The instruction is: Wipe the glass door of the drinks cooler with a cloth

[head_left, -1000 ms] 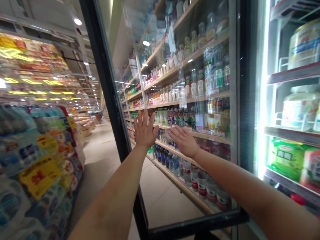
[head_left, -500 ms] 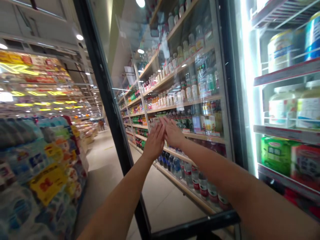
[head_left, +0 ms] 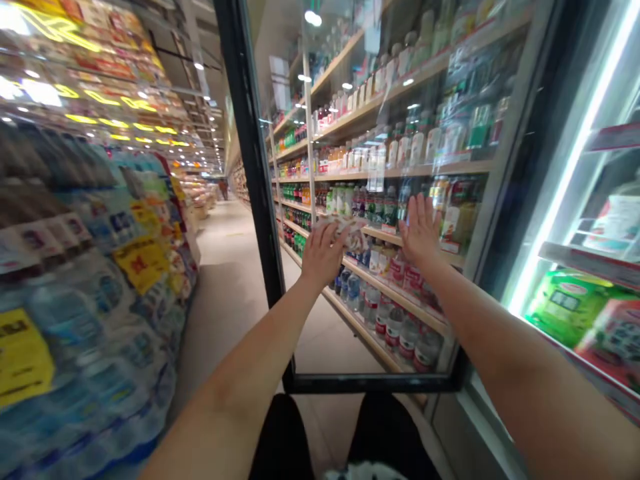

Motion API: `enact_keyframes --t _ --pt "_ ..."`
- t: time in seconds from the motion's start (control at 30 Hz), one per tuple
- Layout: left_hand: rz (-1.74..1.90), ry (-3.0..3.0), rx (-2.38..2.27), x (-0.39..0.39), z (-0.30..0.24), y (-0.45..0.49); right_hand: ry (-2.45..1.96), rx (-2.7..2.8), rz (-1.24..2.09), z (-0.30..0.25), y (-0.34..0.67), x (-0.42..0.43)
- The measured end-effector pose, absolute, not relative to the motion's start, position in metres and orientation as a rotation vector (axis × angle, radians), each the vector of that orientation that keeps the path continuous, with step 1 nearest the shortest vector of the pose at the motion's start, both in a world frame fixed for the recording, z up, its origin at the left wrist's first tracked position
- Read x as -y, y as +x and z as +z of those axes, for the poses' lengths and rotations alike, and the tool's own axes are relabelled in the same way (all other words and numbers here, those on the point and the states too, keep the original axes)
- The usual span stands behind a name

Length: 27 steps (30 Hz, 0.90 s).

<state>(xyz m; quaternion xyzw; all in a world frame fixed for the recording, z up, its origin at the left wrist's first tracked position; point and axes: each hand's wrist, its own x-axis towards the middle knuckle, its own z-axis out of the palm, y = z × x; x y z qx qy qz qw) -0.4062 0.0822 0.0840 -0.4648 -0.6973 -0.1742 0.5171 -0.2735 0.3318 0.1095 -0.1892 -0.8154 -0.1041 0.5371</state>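
Note:
An open glass fridge door [head_left: 255, 167] with a black frame stands in front of me. My right hand [head_left: 420, 232] lies flat against its glass, fingers stretched upward and apart. My left hand [head_left: 323, 255] is at the glass a little to the left, fingers curled round a small pale crumpled thing [head_left: 350, 233] that I cannot make out. Both arms reach forward at chest height. Through the glass I see long shelves of drink bottles [head_left: 380, 200].
The lit fridge interior is to the right, with green packs [head_left: 565, 303] on a shelf. Wrapped packs of bottled water [head_left: 100, 267] with yellow labels are stacked along the left. A shop aisle [head_left: 225, 293] runs ahead between them. My dark trousers [head_left: 370, 433] show below.
My hands met palm to palm, then parted. The right hand is now flat on the glass further right, and the left has curled its fingers. The view swung right and down.

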Motion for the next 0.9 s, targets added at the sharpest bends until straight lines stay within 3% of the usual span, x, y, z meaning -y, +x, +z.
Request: enact_keyframes --t 0.17,0.43,0.67,0.9 --pt "-0.500 -1.035 1.756 -0.068 0.026 -0.421 -0.464 1.866 -0.223 0.101 -0.285 -0.328" --pt "-0.721 -0.918 1.709 -0.102 0.056 -0.401 -0.468 1.729 -0.221 0.084 -0.294 -0.330" --pt "-0.467 -1.176 1.704 -0.099 0.011 -0.399 -0.491 1.714 -0.219 0.080 -0.296 -0.327" --pt "-0.726 -0.774 1.794 -0.077 -0.017 -0.409 -0.510 1.720 -0.208 0.078 -0.296 -0.327"
